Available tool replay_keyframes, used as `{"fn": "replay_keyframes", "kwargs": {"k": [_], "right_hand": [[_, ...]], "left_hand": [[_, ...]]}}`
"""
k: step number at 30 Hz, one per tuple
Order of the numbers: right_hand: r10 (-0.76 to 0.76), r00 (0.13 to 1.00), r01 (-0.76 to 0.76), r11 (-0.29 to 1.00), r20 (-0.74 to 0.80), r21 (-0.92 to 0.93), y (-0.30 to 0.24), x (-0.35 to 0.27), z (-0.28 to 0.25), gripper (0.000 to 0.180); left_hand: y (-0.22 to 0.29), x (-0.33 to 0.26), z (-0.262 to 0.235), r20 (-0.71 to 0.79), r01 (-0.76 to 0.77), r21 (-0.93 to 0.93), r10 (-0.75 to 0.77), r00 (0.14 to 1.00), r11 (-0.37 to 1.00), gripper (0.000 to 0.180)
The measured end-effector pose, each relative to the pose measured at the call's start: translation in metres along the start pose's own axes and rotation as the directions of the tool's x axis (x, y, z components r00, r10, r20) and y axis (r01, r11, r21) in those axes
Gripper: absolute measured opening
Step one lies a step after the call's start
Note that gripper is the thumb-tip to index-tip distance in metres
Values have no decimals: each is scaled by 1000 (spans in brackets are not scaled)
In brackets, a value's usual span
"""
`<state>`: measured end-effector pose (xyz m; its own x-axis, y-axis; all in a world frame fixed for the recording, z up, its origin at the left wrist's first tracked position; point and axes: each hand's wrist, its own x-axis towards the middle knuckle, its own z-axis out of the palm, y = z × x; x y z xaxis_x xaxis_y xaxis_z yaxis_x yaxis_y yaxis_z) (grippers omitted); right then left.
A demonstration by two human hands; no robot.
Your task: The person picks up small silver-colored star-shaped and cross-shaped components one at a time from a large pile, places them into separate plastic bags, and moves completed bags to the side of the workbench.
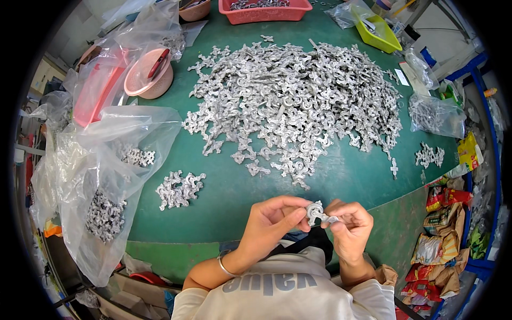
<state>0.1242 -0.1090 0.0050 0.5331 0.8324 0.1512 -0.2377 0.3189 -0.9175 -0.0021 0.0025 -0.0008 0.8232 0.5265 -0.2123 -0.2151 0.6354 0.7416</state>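
Close in front of my chest, a small silver metal casting (316, 212) with a round ring and arms is pinched between both hands. My left hand (277, 218) grips its left side with thumb and fingers. On the other side, my right hand (349, 221) closes on the arm at its right end. Beyond them a wide heap of similar metal castings (298, 101) covers the middle of the green table (229, 213). A smaller pile of castings (180, 190) lies to the left of my hands, and another small cluster (429, 155) is at the right.
Clear plastic bags (120, 160) with metal parts spread over the left side. A pink bowl (149, 74) holding a red-handled tool, a red tray (265, 13) and a yellow-green tray (380, 34) stand farther back. Bagged parts (434, 114) and colourful packets (437, 245) sit at the right.
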Motion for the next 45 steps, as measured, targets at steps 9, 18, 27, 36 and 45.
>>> {"fn": "replay_keyframes", "kwargs": {"k": [9, 18, 27, 36, 45], "right_hand": [[-35, 999, 28, 984, -32, -178, -3, -4, 3, 16], [-42, 998, 32, 982, -50, -186, -4, -4, 1, 15], [-63, 995, 53, 991, -77, -121, -3, -3, 2, 15], [-89, 996, 78, 940, -18, -333, 0, -1, -2, 15], [41, 919, -182, 926, -392, -330, -15, 2, -57, 3]], "left_hand": [[5, 7, 14, 87, -371, 604, 404, 910, 706, 22], [5, 11, 11, -13, -86, 286, 94, 996, 954, 13], [10, 10, 12, 0, -17, 154, 17, 1000, 988, 17], [0, 11, 12, -53, -90, 283, 109, 993, 955, 20], [-7, 24, 2, -59, -19, 285, 37, 998, 958, 23]]}}
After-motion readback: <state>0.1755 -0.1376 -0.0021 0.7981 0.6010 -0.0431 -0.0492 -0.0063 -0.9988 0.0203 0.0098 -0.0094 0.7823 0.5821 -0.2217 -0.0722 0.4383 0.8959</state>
